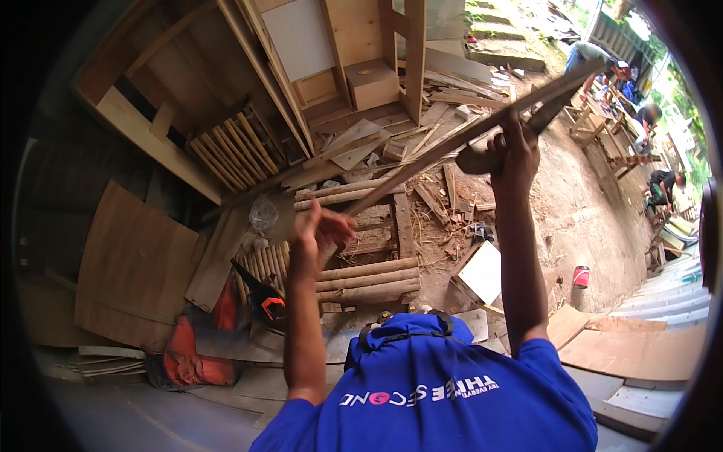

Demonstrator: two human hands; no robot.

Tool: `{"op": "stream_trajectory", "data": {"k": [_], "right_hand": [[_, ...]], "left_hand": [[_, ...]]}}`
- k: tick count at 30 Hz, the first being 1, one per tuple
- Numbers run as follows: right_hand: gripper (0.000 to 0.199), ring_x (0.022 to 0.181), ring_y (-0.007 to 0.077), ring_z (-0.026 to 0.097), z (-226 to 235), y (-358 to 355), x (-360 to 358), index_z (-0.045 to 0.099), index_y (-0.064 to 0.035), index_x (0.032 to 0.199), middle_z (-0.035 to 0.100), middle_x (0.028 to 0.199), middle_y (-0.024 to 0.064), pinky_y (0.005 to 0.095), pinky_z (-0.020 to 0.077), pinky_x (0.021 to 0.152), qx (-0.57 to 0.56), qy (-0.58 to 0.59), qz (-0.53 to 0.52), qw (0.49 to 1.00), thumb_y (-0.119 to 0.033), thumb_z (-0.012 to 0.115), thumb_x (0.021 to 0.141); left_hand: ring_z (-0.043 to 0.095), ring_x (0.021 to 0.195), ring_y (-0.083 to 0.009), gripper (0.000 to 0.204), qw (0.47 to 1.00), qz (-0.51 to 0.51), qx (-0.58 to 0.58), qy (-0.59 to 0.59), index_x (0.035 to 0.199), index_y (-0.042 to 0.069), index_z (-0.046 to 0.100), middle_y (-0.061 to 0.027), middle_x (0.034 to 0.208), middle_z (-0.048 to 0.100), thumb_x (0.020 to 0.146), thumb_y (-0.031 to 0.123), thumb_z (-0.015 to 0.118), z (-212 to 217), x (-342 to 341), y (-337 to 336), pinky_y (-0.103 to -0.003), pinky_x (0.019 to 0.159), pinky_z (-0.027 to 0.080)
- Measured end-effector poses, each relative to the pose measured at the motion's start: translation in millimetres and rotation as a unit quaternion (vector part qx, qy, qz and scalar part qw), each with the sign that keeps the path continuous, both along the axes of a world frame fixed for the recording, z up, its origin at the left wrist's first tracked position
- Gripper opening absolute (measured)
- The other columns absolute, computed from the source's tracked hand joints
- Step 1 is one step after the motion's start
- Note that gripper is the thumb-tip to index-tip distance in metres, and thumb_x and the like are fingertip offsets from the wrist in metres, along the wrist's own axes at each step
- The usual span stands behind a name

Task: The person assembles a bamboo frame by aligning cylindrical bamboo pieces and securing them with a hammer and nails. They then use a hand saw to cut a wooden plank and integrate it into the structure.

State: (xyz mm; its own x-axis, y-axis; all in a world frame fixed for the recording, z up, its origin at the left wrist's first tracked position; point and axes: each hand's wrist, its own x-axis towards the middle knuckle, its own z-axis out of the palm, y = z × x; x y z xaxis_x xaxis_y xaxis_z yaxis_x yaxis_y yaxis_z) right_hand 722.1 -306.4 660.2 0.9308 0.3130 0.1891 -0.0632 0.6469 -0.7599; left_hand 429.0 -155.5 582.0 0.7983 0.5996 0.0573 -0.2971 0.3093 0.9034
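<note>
My right hand [517,151] is raised at the right, its fingers closed round a long thin wooden strip [429,162]. The strip slants from the middle of the view up to the upper right. Against the same hand is a brown piece with a rounded end [476,160]; its kind is hard to make out. My left hand [320,232] hovers by the strip's lower end with fingers apart and slightly curled. Whether its fingertips touch the strip cannot be told. Below the hands lies a frame of round poles [367,275] on the ground.
A handsaw with an orange and black handle [271,305] lies left of my left forearm. Wooden cabinets [374,83] stand at the back, beside scrap boards. A plywood sheet [135,256] leans at the left. A red can [581,277] stands right. Other people [663,187] work far right.
</note>
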Motion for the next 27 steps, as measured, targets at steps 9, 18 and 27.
{"op": "stream_trajectory", "data": {"k": [9,18,27], "right_hand": [[0.029,0.063,0.0099,0.063,49,56,-62,0.063,0.0014,0.096,0.068,0.078,0.0050,0.0234,0.0503,0.055,-0.090,-0.178,0.005,0.980,-0.017,0.079,0.079],[0.025,0.049,0.0071,0.057,24,22,-71,0.064,-0.0025,0.091,0.066,0.070,0.0032,0.0220,0.0435,0.043,-0.198,-0.202,0.042,0.958,-0.027,0.070,0.089],[0.021,0.045,0.0080,0.050,-96,-21,-133,0.056,-0.0010,0.091,0.054,0.058,-0.0005,0.0258,0.0394,0.039,-0.267,-0.076,0.170,0.946,-0.021,0.060,0.095]], "left_hand": [[0.059,0.111,-0.0199,0.052,0.881,0.124,0.433,-0.142,0.127,0.000,0.052,-0.0124,0.116,0.064,0.096,0.042,0.055,160,143,6,-0.036,0.094,0.048],[0.044,0.054,-0.0085,0.037,0.927,0.156,0.270,-0.209,0.109,-0.001,0.058,-0.0003,0.068,0.048,0.102,0.033,0.046,153,128,24,-0.024,0.053,0.042],[0.034,0.062,-0.0124,0.071,0.946,0.118,0.174,-0.246,0.115,0.002,0.054,0.0008,0.069,0.036,0.096,0.066,0.030,171,90,51,-0.030,0.062,0.034]]}}
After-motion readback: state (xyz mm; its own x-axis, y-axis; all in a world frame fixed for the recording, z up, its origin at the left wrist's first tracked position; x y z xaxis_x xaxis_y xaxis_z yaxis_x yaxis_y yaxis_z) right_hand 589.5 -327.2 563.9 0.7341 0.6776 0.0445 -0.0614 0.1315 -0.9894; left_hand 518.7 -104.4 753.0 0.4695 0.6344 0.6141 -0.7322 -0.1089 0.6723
